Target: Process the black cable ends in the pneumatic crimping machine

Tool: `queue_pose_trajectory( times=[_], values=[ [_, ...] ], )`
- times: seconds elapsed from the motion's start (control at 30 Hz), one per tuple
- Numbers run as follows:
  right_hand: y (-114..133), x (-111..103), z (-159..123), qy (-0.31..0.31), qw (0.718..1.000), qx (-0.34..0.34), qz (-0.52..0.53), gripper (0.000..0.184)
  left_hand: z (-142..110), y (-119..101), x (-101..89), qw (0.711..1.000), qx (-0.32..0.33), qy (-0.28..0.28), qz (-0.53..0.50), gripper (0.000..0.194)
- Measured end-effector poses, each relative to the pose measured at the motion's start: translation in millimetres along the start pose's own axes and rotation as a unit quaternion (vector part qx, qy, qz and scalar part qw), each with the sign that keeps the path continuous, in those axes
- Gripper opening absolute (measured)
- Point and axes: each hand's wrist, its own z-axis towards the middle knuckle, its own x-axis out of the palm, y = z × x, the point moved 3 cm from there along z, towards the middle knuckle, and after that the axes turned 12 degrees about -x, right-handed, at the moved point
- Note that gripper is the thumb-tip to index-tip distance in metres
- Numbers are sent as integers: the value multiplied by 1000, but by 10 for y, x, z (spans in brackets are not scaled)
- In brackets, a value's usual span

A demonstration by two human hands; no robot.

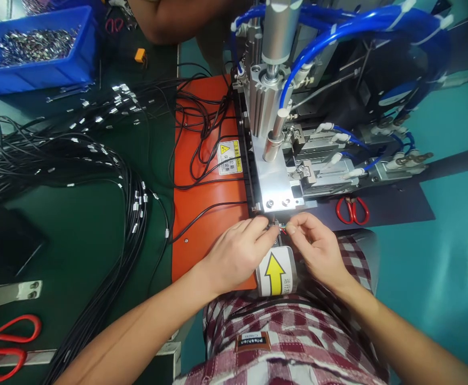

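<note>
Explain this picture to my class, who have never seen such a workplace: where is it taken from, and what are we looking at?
A camera on a person's head looks forward and down, so we see their own bare hands. The machine ahead is metal, with blue hoses arching over it. At its front edge, the right hand appears to pinch some fine wires; the left hand is beside them, but its exact grip is hidden.

To the left, a green table bears black cables and a blue bin of small metal pieces. Some cables cross an orange plate. Another person's arm shows at the top.
</note>
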Motion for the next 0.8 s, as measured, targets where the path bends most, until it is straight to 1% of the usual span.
queue_pose_trajectory(
  times=[0.13,0.3,0.4,0.57,0.7,0.8],
  values=[
    [3,-4,5,-2,1000,11,0,14,3,-2,-5,1000,-2,5,-5,31],
    [10,3,6,6,994,103,44,20,1,-5,-6,1000,-1,5,-3,31],
    [62,-6,33,5,990,126,55,19,5,-3,-9,1000,6,6,-10,30],
    [123,-10,88,28,983,180,41,21,20,-9,-23,1000,20,15,-3,31],
    [128,-12,120,35,980,192,42,24,23,-16,-19,999,9,39,7,31],
    [132,-38,110,44,980,191,40,25,15,-5,-13,999,0,44,-24,30]
  ],
)
